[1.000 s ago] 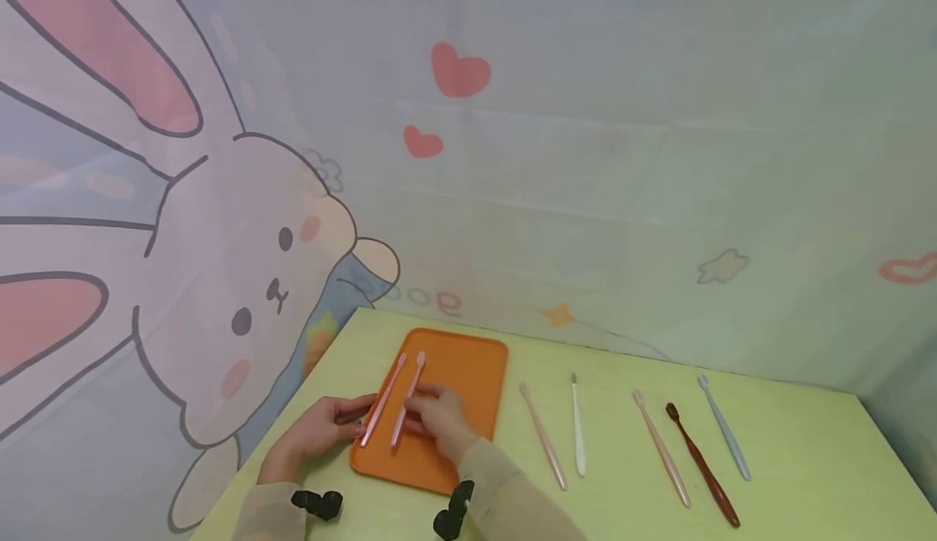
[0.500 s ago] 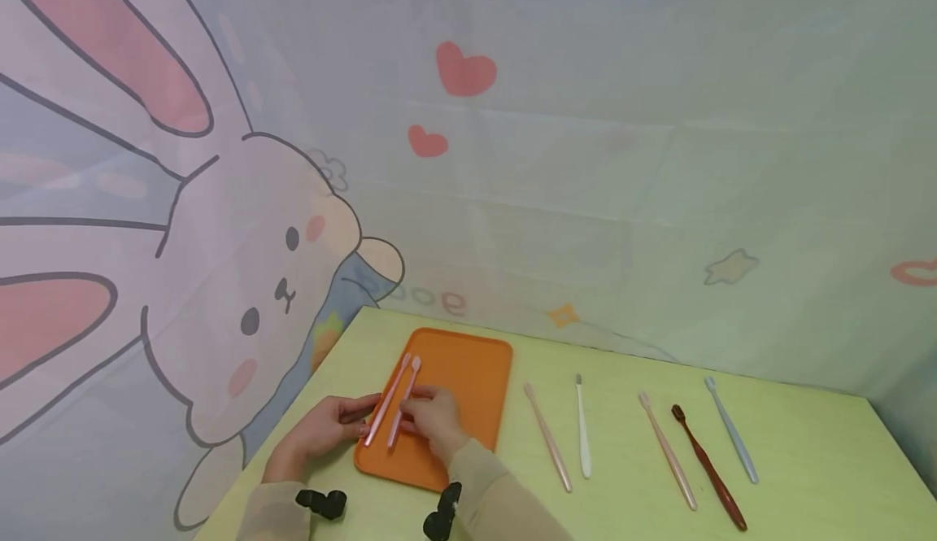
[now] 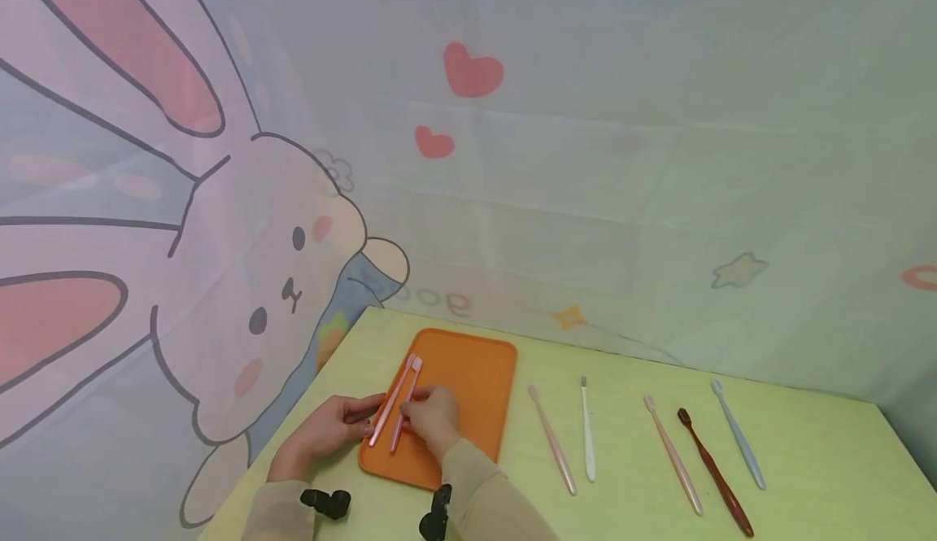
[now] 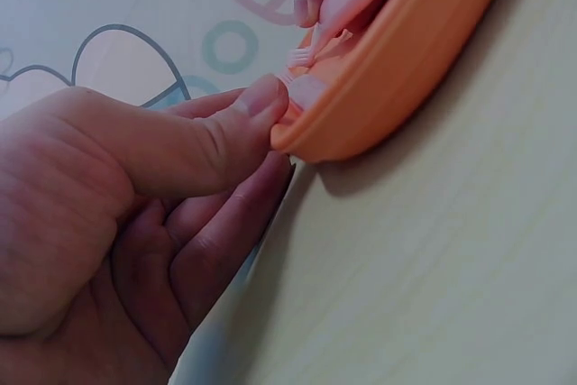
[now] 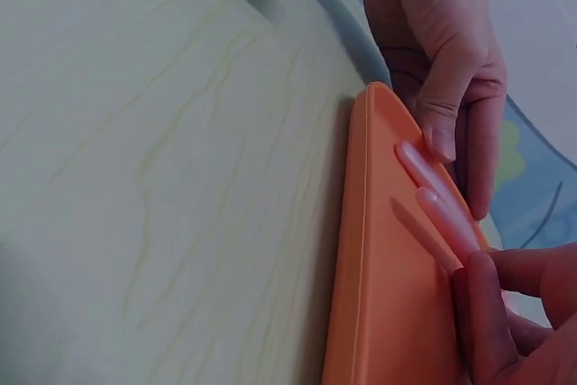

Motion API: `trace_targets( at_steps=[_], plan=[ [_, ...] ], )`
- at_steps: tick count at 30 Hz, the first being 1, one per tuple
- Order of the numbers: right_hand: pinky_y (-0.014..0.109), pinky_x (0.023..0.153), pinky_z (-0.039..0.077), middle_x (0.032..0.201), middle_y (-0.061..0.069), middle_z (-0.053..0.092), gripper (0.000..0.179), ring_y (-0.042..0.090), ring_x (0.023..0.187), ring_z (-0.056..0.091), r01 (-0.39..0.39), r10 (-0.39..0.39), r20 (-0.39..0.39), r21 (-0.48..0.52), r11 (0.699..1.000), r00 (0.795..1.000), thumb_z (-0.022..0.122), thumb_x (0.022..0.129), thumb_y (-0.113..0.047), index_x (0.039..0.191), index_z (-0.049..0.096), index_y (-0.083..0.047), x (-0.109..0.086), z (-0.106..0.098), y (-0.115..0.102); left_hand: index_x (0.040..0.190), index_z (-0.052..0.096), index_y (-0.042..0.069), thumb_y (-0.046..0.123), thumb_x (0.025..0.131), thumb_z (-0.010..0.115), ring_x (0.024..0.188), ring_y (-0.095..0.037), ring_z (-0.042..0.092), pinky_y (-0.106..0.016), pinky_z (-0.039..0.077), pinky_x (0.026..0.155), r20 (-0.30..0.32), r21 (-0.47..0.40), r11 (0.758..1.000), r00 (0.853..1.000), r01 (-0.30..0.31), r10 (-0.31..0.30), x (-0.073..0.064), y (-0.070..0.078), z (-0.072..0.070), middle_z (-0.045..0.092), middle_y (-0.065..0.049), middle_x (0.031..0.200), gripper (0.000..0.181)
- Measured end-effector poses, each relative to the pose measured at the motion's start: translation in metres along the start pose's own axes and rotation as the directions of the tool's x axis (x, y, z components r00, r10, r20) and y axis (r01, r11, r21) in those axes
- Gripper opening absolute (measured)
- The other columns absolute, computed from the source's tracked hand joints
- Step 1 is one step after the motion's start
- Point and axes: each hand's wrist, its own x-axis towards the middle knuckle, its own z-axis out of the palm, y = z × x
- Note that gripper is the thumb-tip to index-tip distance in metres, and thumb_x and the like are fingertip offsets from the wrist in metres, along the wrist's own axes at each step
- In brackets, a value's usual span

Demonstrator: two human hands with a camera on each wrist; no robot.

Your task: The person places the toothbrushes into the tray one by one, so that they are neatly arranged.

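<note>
Near the left end of the table lies an orange tray (image 3: pixel 476 378) with two pink toothbrushes on its left side. One pink toothbrush (image 3: pixel 388 407) lies along the left rim. My right hand (image 3: pixel 433 421) pinches the other pink toothbrush (image 3: pixel 396 437) by its handle, close beside the first; its handle end (image 5: pixel 440 214) casts a shadow on the tray. My left hand (image 3: pixel 325 429) grips the tray's left rim, its thumb (image 4: pixel 243 114) on the rim and other fingers outside it. In the right wrist view that thumb is close to the first toothbrush's handle end (image 5: pixel 415 161).
Right of the tray on the pale green table (image 3: pixel 622 443) lie a light pink toothbrush (image 3: pixel 552 442), a white one (image 3: pixel 588 431), another light pink one (image 3: pixel 673 455), a brown one (image 3: pixel 717 476) and a blue one (image 3: pixel 739 437). A printed cloth (image 3: pixel 586 159) hangs behind.
My right hand has moved left with its pink toothbrush, and the gap to the one along the rim has narrowed. My left hand stays at the tray rim. The head view has shifted slightly.
</note>
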Motion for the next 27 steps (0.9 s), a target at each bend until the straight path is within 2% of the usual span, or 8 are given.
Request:
trace_targets(
  at_steps=[9, 16, 21, 27],
  plan=[
    [0.027, 0.059, 0.059, 0.083, 0.002, 0.069, 0.02, 0.011, 0.062, 0.068, 0.04, -0.045, -0.033, -0.128, 0.991, 0.998, 0.083, 0.088, -0.002, 0.106, 0.077, 0.005, 0.0, 0.0013, -0.0024, 0.151, 0.054, -0.008, -0.003, 0.099, 0.07, 0.141, -0.044, 0.052, -0.024, 0.056, 0.098, -0.007, -0.011, 1.0, 1.0, 0.017, -0.017, 0.0001, 0.0012, -0.0006, 0.051, -0.029, 0.154, 0.056],
    [0.026, 0.06, 0.055, 0.077, 0.001, 0.068, 0.018, 0.011, 0.064, 0.066, 0.044, -0.052, -0.049, -0.156, 0.987, 0.997, 0.086, 0.085, -0.002, 0.1, 0.078, 0.003, 0.0006, 0.0006, 0.0033, 0.151, 0.055, -0.007, -0.003, 0.098, 0.071, 0.141, -0.041, 0.053, -0.021, 0.055, 0.097, -0.01, 0.011, 0.999, 0.999, 0.037, -0.036, -0.0016, -0.0029, 0.0014, 0.052, -0.027, 0.154, 0.056],
    [0.027, 0.061, 0.053, 0.076, 0.0, 0.068, 0.019, 0.012, 0.066, 0.064, 0.066, -0.075, -0.045, -0.18, 0.981, 0.996, 0.085, 0.084, -0.003, 0.101, 0.078, 0.003, 0.0025, 0.0, 0.0058, 0.151, 0.055, -0.006, -0.004, 0.097, 0.071, 0.143, -0.042, 0.051, -0.021, 0.055, 0.097, -0.015, -0.018, 0.999, 0.999, 0.051, -0.052, -0.0011, -0.0029, 0.0015, 0.052, -0.027, 0.155, 0.056],
    [0.026, 0.06, 0.053, 0.077, 0.0, 0.07, 0.021, 0.012, 0.066, 0.065, 0.085, -0.092, -0.033, -0.176, 0.981, 0.995, 0.085, 0.085, -0.004, 0.103, 0.079, 0.004, 0.0044, 0.0, 0.0049, 0.151, 0.054, -0.007, -0.005, 0.097, 0.071, 0.142, -0.043, 0.051, -0.023, 0.056, 0.098, -0.014, -0.013, 1.0, 1.0, 0.028, -0.028, 0.0007, -0.0017, -0.0002, 0.052, -0.029, 0.154, 0.056]
  ],
)
